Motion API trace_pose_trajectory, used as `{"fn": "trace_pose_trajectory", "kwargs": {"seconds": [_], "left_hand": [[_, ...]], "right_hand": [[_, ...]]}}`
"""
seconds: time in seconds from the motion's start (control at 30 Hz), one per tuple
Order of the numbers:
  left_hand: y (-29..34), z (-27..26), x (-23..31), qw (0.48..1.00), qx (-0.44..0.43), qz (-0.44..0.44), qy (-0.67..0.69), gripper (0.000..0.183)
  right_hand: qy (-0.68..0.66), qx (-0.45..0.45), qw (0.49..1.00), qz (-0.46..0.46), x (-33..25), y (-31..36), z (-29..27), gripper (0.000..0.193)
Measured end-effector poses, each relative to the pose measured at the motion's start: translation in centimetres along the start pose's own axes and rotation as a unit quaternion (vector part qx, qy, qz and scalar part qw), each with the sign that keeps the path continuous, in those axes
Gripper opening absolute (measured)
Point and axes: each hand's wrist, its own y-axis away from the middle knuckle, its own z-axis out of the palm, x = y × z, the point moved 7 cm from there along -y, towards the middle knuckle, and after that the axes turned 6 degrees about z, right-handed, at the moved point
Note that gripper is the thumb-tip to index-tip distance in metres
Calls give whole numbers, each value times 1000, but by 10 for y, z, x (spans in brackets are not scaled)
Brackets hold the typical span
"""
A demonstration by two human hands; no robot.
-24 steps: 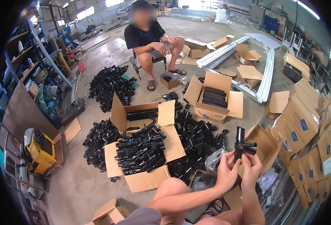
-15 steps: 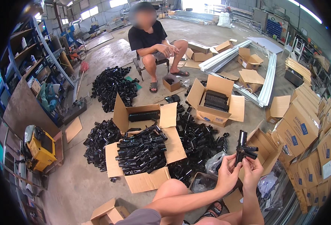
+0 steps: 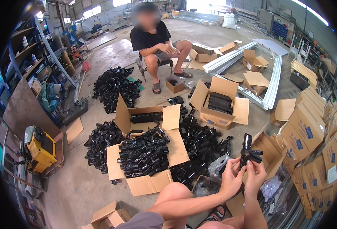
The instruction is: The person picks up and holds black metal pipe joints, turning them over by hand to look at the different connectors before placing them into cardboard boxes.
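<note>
Both of my hands grip one glossy black part [image 3: 246, 143], a tube-like upright piece with short arms sticking out to its right. My left hand [image 3: 232, 178] pinches its lower end from the left. The fingers of my right hand [image 3: 256, 174] close on it from the right, just below the arms. What kind of part it is, I cannot tell. Behind it stands an open cardboard box [image 3: 269, 152]. To the left, a heap of similar black parts [image 3: 143, 152] lies on an opened box's flaps, and another black pile [image 3: 199, 145] spreads on the floor.
A seated person [image 3: 153, 42] faces me across the piles. An open carton [image 3: 223, 82] holds stacked black parts. Sealed boxes [image 3: 302, 126] are stacked at the right. White metal profiles [image 3: 229, 59] lie behind. A yellow machine [image 3: 41, 150] and shelves [image 3: 27, 49] stand left.
Almost nothing differs. The black part and my hands keep nearly the same place, with the part turned very slightly.
</note>
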Motion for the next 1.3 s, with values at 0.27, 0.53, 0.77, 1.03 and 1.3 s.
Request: {"fn": "trace_pose_trajectory", "kwargs": {"seconds": [0.27, 0.53, 0.77, 1.03, 1.3], "left_hand": [[-1, 0, 3, 1000, -2, 1, -21, 30], [-1, 1, 2, 1000, -3, 9, 2, 30], [-1, 2, 5, 1000, -2, 16, -5, 30], [0, 1, 4, 1000, -3, 6, -13, 30], [-2, 1, 6, 1000, 0, 6, 1, 30]], "right_hand": [[63, -8, 997, -39, -6, 0, -1, 12], [31, -11, 999, -16, -2, -2, -3, 11], [42, -19, 999, -15, -1, -5, -3, 10], [-13, 4, 1000, 4, 0, 0, 2, 12], [117, 10, 989, -89, -19, 3, 1, 11]]}}
